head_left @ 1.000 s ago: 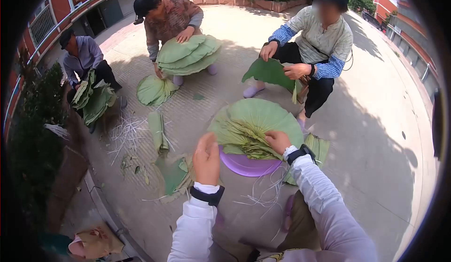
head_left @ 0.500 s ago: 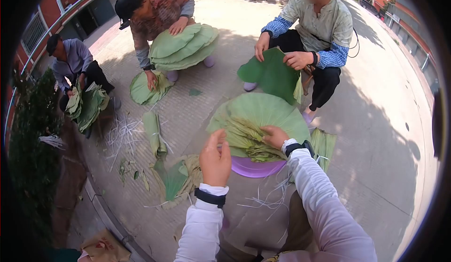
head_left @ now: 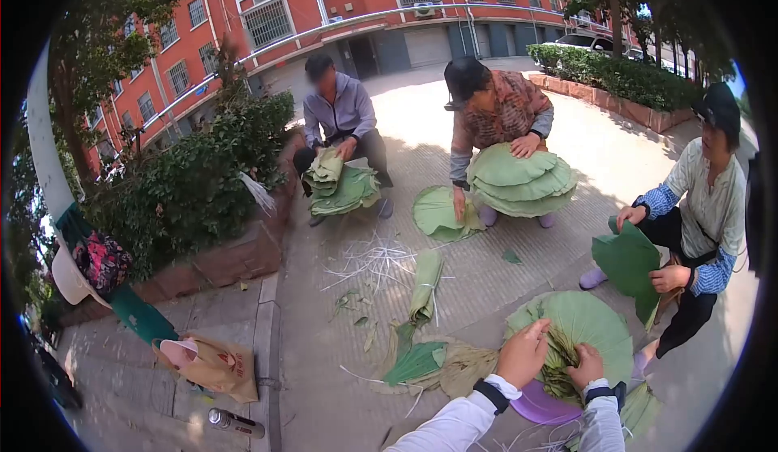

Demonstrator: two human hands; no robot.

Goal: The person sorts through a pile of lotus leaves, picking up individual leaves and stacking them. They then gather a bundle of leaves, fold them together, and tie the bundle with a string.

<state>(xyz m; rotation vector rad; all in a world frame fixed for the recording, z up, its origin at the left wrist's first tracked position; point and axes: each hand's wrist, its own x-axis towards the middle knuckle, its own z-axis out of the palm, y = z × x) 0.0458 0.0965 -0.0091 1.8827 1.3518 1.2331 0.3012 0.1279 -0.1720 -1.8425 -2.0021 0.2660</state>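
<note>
A stack of large round green leaves [head_left: 604,318], lotus-like in shape, rests over a purple basin [head_left: 545,406] at lower right. On top of the stack lie folded, wilted yellow-green leaves [head_left: 559,379]. My right hand [head_left: 587,366] has its fingers curled onto these folded leaves; some fingertips are hidden. To its left my left hand [head_left: 523,355] is raised by the stack's edge, fingers extended and nothing visible in them.
Across from me a person holds a dark green leaf [head_left: 628,262]. Another carries a leaf stack [head_left: 519,178], and a third holds folded leaves [head_left: 344,186]. White strips [head_left: 377,259], a rolled leaf bundle [head_left: 425,284], a paper bag [head_left: 223,367] and a thermos [head_left: 235,422] lie around.
My view has swung left and up, bringing in the building, hedge and bag. My left hand has come closer to the right hand, which stays at the folded leaves.
</note>
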